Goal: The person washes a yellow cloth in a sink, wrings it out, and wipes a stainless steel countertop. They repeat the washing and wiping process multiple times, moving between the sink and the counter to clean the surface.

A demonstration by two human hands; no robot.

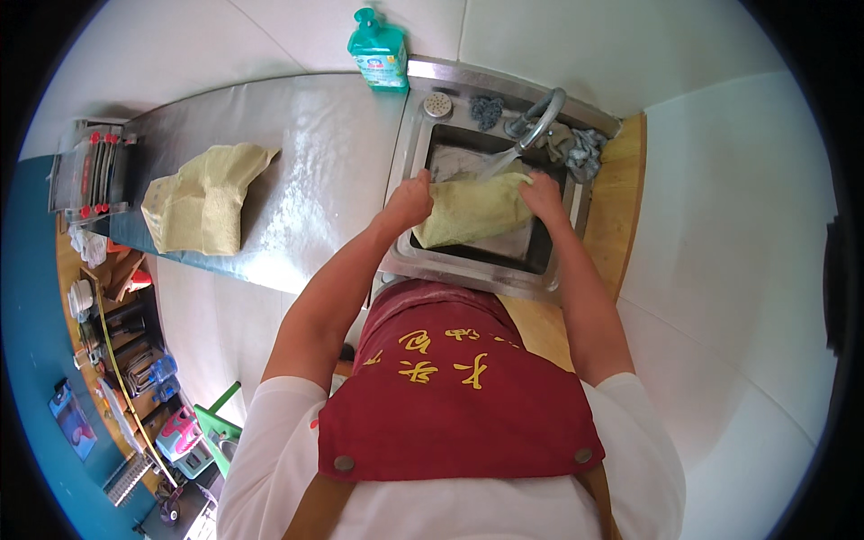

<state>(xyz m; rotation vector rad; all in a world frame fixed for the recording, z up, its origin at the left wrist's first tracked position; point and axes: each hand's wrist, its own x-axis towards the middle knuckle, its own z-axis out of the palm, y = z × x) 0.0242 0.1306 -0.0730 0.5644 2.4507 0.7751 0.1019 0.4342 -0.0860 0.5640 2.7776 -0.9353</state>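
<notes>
A wet yellow cloth (476,208) hangs spread between my two hands over the stainless steel sink (466,280). My left hand (410,200) grips its upper left corner by the sink's left rim. The upper right corner is pinched in my right hand (542,196). Water runs from the curved metal faucet (550,111) just behind the cloth's top edge, and part of the cloth lies behind in the stream. The cloth hides much of the basin's middle. On the metal counter to the left lies another yellow cloth (206,201), crumpled with raised folds.
A green pump bottle (379,54) stands behind the counter's edge near the sink. A round drain strainer (437,104), a steel-wool scrubber (486,112) and crumpled rags (582,154) sit along the sink's back ledge. A rack with red knobs (94,169) stands at the counter's far left.
</notes>
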